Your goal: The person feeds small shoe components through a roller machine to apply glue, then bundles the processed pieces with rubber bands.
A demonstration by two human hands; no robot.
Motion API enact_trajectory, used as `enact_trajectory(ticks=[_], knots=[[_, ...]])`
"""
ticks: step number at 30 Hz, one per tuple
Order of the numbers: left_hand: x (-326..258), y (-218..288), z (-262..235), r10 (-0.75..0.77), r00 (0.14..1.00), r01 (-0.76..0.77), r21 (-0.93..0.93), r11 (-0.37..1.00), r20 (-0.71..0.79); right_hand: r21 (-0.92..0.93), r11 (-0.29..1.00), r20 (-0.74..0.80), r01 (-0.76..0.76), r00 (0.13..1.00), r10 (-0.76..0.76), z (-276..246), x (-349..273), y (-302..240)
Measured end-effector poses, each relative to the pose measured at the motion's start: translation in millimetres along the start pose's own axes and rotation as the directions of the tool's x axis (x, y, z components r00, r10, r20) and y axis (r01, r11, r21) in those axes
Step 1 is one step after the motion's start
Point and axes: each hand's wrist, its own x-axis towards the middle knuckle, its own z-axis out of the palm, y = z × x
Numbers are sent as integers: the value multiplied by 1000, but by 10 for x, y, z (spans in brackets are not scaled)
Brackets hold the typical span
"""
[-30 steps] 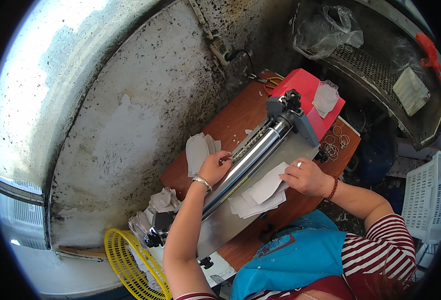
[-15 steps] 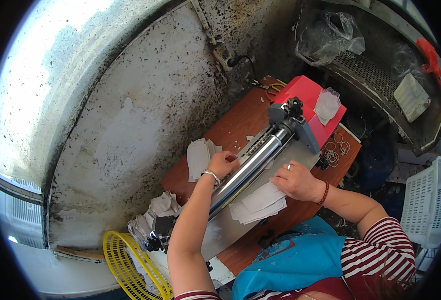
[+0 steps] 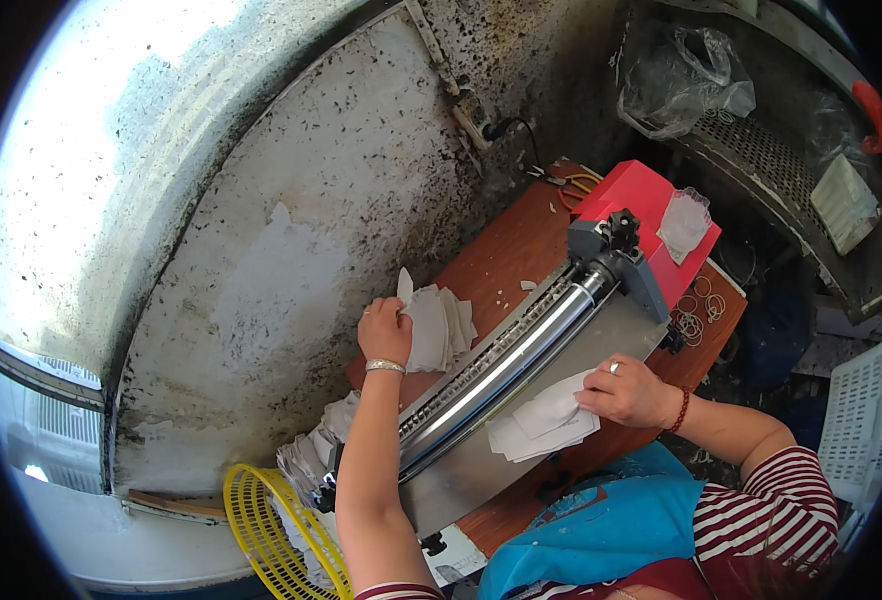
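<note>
Just beyond the roller machine (image 3: 521,365), left hand (image 3: 383,330) on paper stack (image 3: 436,328).

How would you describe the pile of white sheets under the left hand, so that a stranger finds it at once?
Start at the roller machine lying slantwise on the brown table. On its far side, toward the stained wall, lies a fanned pile of white sheets with the left hand on it. Unlike the sheets under the right hand, it is behind the rollers.

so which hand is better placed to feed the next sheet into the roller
Probably the right hand: it already rests on the loose white sheets on the tray in front of the roller. The left hand is across the roller, on the stack of sheets behind it.
</note>
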Motion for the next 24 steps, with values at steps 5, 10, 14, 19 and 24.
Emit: enact_trajectory(ticks=[5, 10, 14, 19, 24], knots=[[-420, -139, 70, -48, 699, -168, 229, 959, 714, -37, 997, -63, -68, 996, 65, -75, -5, -24], [-225, -160, 28, -230, 705, 157, 168, 973, 671, -93, 974, -45, -207, 978, 204, -98, -51, -41], [-165, 268, 62, -95, 697, 288, -156, 945, 711, -107, 973, -69, -206, 977, 200, -40, 49, -78], [-245, 703, 300, 118, 621, 298, -373, 879, 775, -128, 979, -24, -160, 987, 158, 87, 252, -45], [-204, 699, 311, 49, 525, 406, -301, 863, 850, 176, 976, 28, -131, 991, 128, 19, 212, -136]])
